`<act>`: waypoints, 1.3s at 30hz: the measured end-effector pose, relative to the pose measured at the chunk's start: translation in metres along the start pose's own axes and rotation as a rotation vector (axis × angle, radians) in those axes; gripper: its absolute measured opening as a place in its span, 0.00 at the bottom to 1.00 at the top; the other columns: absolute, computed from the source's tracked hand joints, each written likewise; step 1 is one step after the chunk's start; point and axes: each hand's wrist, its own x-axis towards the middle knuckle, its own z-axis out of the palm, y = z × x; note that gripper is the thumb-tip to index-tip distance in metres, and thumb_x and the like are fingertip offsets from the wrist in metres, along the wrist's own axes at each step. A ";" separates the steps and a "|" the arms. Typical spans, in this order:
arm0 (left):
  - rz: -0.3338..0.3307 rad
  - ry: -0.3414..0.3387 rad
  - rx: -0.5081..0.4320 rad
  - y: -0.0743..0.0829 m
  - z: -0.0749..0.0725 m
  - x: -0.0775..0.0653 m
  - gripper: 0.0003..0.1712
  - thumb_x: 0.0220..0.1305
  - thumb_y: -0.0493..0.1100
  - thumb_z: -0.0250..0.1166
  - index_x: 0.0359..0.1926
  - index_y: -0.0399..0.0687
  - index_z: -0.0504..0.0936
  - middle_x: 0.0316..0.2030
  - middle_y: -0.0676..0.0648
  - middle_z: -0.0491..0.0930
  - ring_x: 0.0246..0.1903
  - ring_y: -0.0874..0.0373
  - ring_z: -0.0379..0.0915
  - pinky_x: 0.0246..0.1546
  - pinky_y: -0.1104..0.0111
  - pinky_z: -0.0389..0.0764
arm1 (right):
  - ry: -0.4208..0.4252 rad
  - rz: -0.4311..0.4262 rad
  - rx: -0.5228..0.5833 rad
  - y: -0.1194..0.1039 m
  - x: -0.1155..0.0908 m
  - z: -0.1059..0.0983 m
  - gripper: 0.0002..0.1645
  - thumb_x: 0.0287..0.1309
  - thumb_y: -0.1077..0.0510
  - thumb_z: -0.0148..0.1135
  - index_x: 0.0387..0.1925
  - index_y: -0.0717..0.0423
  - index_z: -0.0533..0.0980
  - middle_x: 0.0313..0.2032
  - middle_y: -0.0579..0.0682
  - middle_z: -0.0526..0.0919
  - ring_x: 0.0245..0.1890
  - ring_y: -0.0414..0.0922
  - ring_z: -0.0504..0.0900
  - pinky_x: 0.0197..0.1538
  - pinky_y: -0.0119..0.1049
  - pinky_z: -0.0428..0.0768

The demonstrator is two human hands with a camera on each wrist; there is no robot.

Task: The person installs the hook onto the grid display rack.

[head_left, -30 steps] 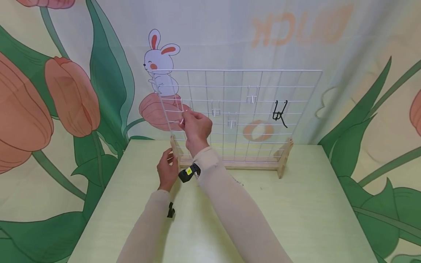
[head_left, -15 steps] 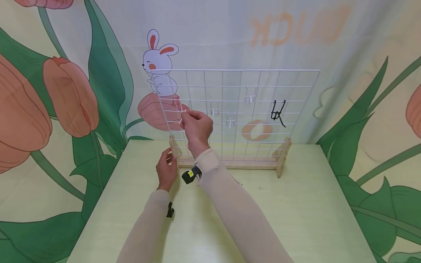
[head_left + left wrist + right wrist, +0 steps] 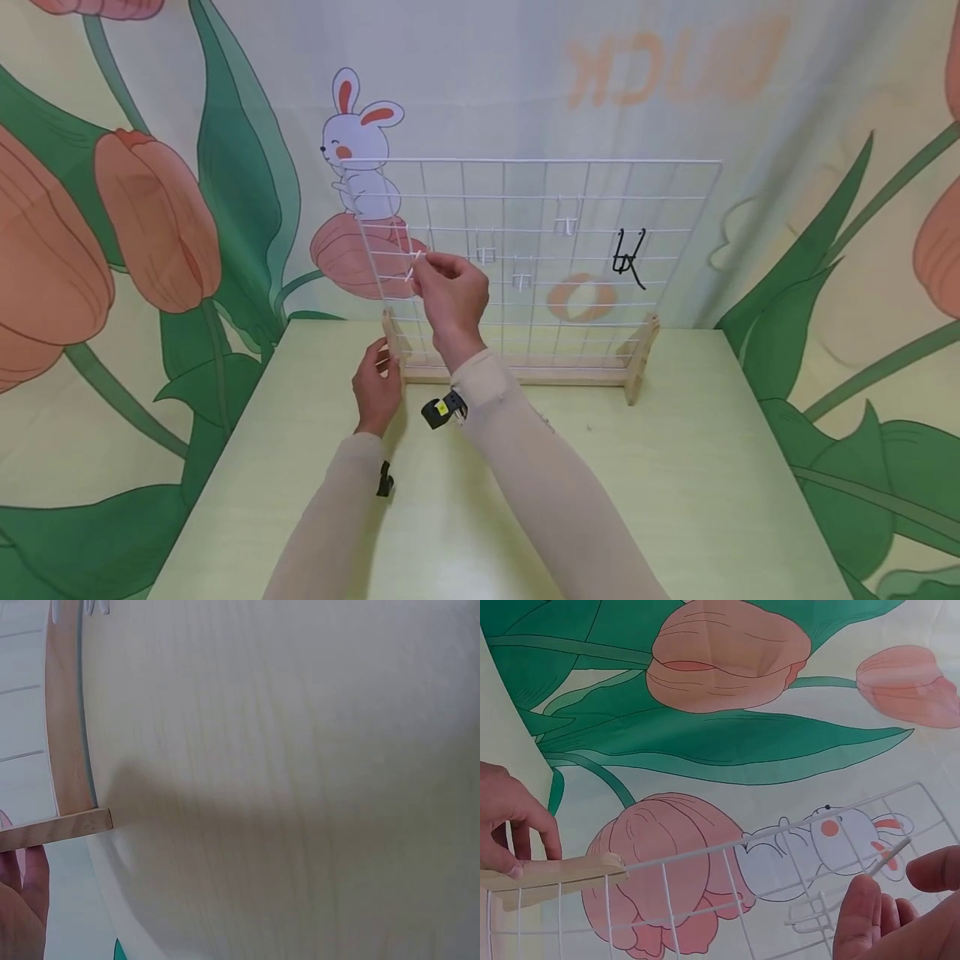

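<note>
Pale yellow-green tabletop (image 3: pixel 675 483) carries the white wire grid panel (image 3: pixel 600 179), upright in its light wooden stand (image 3: pixel 525 372). Right hand (image 3: pixel 450 296) at the panel's left columns, mid-height, fingertips pinching a small white wire hook (image 3: pixel 415 268) against the wires. Left hand (image 3: pixel 375 387) grips the stand's left wooden foot (image 3: pixel 393 340), fingers curled round it. Black wire hook (image 3: pixel 628 254) hangs on the panel's right side; three white hooks between.

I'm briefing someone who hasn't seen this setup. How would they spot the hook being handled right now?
Find the white wire grid standing in a wooden base at the table's far edge. Near its left edge, the right hand pinches a white hook against the wires. The other white hooks hang untouched further right, and the black hook is at the far right.
</note>
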 end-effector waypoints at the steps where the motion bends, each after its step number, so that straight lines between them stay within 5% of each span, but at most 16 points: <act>1: -0.002 0.001 0.002 0.000 0.000 0.000 0.23 0.77 0.39 0.63 0.69 0.51 0.77 0.57 0.38 0.86 0.54 0.42 0.86 0.58 0.47 0.86 | -0.005 -0.007 0.001 0.000 -0.002 -0.002 0.13 0.66 0.55 0.72 0.48 0.57 0.87 0.40 0.52 0.88 0.38 0.49 0.91 0.47 0.41 0.91; 13: 0.036 -0.004 -0.006 -0.003 -0.002 -0.001 0.22 0.76 0.38 0.64 0.68 0.49 0.78 0.54 0.37 0.86 0.53 0.40 0.87 0.56 0.46 0.86 | -0.070 -0.108 -0.147 -0.004 -0.023 -0.030 0.13 0.65 0.52 0.73 0.46 0.54 0.88 0.39 0.50 0.90 0.37 0.43 0.88 0.40 0.32 0.88; 22: 0.058 -0.009 0.013 -0.009 0.000 0.001 0.23 0.76 0.39 0.63 0.69 0.50 0.76 0.55 0.37 0.86 0.53 0.41 0.87 0.56 0.46 0.86 | -0.078 -0.141 -0.189 0.015 -0.029 -0.065 0.11 0.62 0.55 0.74 0.45 0.54 0.89 0.40 0.52 0.91 0.39 0.44 0.87 0.41 0.31 0.85; 31: 0.041 -0.029 0.006 -0.006 -0.001 0.000 0.23 0.77 0.40 0.63 0.69 0.51 0.76 0.55 0.37 0.85 0.55 0.40 0.86 0.57 0.46 0.86 | -0.055 -0.047 -0.262 0.056 -0.031 -0.101 0.10 0.61 0.56 0.74 0.43 0.53 0.89 0.39 0.51 0.90 0.38 0.42 0.87 0.39 0.32 0.85; 39: 0.054 -0.020 0.015 -0.003 -0.002 0.000 0.23 0.77 0.38 0.63 0.69 0.50 0.76 0.55 0.37 0.85 0.55 0.40 0.86 0.57 0.46 0.86 | -0.063 0.043 -0.411 0.118 -0.037 -0.126 0.09 0.59 0.57 0.75 0.42 0.55 0.89 0.35 0.49 0.90 0.36 0.43 0.86 0.39 0.35 0.84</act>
